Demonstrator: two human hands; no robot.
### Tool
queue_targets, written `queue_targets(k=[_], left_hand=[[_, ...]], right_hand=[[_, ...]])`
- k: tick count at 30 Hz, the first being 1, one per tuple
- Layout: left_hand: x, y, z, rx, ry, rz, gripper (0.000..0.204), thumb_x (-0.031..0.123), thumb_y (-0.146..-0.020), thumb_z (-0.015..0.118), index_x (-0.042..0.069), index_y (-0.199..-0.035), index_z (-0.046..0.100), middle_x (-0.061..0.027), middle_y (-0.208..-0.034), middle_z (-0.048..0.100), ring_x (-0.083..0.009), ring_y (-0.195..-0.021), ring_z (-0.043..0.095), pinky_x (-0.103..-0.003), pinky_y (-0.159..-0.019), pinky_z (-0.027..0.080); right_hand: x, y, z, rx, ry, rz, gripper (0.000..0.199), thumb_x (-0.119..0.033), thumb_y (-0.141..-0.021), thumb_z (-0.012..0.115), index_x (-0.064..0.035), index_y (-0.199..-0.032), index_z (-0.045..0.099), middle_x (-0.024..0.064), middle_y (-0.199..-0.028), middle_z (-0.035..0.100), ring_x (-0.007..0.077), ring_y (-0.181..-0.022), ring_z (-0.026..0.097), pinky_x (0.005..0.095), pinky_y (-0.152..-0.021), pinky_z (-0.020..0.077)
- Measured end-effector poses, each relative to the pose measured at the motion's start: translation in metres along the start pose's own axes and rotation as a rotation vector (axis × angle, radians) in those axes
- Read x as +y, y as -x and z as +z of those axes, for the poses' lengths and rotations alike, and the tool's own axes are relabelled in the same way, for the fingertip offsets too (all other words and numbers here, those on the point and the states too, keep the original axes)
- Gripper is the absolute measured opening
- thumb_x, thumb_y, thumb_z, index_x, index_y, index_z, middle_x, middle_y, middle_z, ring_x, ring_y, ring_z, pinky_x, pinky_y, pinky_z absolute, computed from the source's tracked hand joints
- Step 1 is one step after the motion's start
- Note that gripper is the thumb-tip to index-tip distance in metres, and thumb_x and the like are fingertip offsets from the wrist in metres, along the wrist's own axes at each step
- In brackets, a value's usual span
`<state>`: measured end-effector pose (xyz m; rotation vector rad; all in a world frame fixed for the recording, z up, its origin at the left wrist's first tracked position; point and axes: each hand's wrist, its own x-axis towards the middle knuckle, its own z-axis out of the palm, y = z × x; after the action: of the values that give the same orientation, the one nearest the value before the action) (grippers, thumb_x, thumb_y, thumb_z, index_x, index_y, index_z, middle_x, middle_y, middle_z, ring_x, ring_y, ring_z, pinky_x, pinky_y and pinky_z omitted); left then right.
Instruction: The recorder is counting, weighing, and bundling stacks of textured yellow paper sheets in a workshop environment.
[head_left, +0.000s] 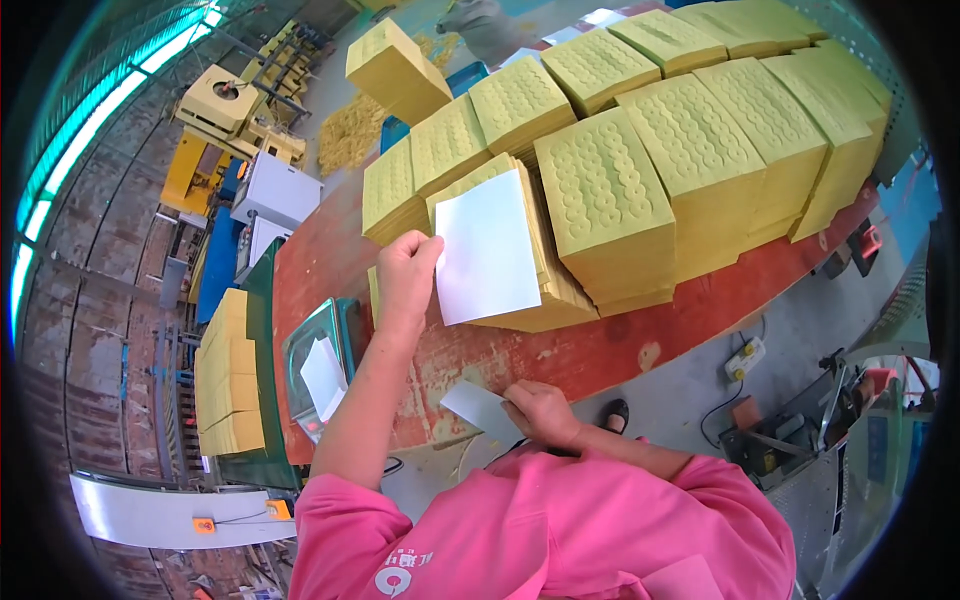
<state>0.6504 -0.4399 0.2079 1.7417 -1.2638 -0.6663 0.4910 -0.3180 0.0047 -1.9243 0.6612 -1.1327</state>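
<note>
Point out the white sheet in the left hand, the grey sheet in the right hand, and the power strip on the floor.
white sheet (488, 245), head view, middle of its face
grey sheet (478, 406), head view, its centre
power strip (745, 357), head view, its top

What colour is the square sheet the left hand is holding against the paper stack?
White, plain; the square sheet shows best in the head view.

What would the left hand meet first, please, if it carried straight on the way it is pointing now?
Probably the fanned yellow stack just ahead: the left hand already pinches the white sheet against it. Beyond that stand more yellow stacks on the red table. Depth is hard to judge.
</note>
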Motion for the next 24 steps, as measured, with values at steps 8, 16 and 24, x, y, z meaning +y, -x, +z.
queue_targets(k=[8, 16, 24], left_hand=[[0.019, -0.002, -0.007, -0.055, 0.329, -0.138, 0.024, 0.020, -0.095, 0.062, 0.012, -0.074, 0.054, 0.0051, -0.060, 0.049, -0.0008, -0.042, 0.033, -0.020, -0.037, 0.020], [0.008, -0.008, -0.002, -0.019, 0.266, -0.221, 0.026, 0.021, -0.094, 0.063, 0.011, -0.072, 0.052, 0.0047, -0.056, 0.047, -0.0025, -0.040, 0.033, -0.021, -0.038, 0.021], [0.014, -0.003, 0.004, 0.016, 0.100, -0.145, 0.023, 0.018, -0.092, 0.065, 0.010, -0.076, 0.053, 0.0032, -0.056, 0.049, -0.0027, -0.041, 0.034, -0.021, -0.037, 0.020]], right_hand=[[0.003, 0.002, -0.002, 0.003, -0.010, -0.007, 0.013, -0.009, -0.083, 0.065, -0.0047, -0.084, 0.053, 0.0139, -0.076, 0.058, 0.0339, -0.072, 0.062, 0.0431, -0.063, 0.0512], [0.003, 0.001, -0.003, 0.001, -0.038, -0.005, 0.013, -0.009, -0.083, 0.064, -0.0046, -0.085, 0.053, 0.0148, -0.077, 0.059, 0.0351, -0.074, 0.062, 0.0435, -0.065, 0.0511], [0.002, 0.005, -0.003, 0.002, -0.061, 0.007, 0.013, -0.007, -0.082, 0.065, -0.0045, -0.085, 0.053, 0.0155, -0.078, 0.059, 0.0361, -0.075, 0.062, 0.0446, -0.066, 0.0511]])
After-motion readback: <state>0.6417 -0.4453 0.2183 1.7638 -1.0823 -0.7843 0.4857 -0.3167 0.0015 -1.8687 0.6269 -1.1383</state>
